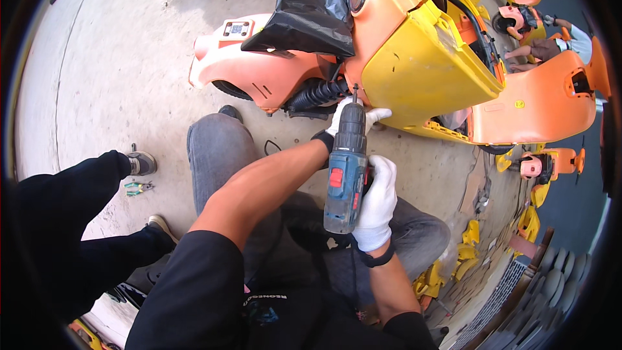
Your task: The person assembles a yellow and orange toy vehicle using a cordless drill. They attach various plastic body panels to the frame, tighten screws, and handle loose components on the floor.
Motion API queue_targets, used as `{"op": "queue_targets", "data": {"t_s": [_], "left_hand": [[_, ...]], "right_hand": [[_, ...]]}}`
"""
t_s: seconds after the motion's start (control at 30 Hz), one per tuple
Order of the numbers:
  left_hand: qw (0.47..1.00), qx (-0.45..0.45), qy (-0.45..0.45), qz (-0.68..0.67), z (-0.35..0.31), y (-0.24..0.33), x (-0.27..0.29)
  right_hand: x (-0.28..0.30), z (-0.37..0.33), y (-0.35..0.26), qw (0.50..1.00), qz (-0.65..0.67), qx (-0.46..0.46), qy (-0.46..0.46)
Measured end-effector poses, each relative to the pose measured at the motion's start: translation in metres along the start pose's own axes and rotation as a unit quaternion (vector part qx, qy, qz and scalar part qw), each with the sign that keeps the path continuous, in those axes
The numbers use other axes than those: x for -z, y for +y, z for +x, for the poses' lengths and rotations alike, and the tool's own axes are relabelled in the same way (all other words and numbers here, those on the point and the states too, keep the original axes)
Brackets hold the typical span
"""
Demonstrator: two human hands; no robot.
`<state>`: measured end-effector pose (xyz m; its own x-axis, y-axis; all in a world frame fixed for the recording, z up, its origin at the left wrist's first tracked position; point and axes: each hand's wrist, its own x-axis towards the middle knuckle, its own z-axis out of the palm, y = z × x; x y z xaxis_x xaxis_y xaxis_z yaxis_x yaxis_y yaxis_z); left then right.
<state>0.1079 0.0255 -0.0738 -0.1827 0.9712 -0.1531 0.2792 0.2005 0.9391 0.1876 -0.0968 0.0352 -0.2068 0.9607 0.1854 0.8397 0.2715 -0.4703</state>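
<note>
My right hand (378, 204) wears a white glove and is closed round the grip of a blue and black cordless drill (346, 185). The drill's bit points away from me, its tip at the lower edge of an orange scooter body panel (382, 6). Beyond the drill is my left hand (341, 114), also gloved in white, close to the chuck and the panel's lower edge. One of its fingers stretches out to the right; the drill hides much of the rest. A scuffed yellow side panel (427, 68) sits beside the bit.
The scooter's orange rear fender (259, 71) and black plastic sheet (304, 16) are at the upper left. Green-handled pliers (137, 188) lie on the concrete by another person's shoes (141, 163). Yellow parts (466, 249) lie to the right. A co-worker (564, 45) sits at the far right.
</note>
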Motion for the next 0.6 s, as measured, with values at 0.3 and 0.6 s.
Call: {"op": "queue_targets", "data": {"t_s": [0.3, 0.6], "left_hand": [[0.999, 0.024, -0.041, -0.007, 0.002, 0.006, 0.007], [0.995, 0.018, -0.037, -0.095, 0.001, 0.005, 0.009]], "right_hand": [[0.006, -0.006, -0.014, 0.994, 0.073, 0.048, 0.061], [-0.001, -0.005, -0.018, 0.995, 0.076, 0.026, 0.051]]}}
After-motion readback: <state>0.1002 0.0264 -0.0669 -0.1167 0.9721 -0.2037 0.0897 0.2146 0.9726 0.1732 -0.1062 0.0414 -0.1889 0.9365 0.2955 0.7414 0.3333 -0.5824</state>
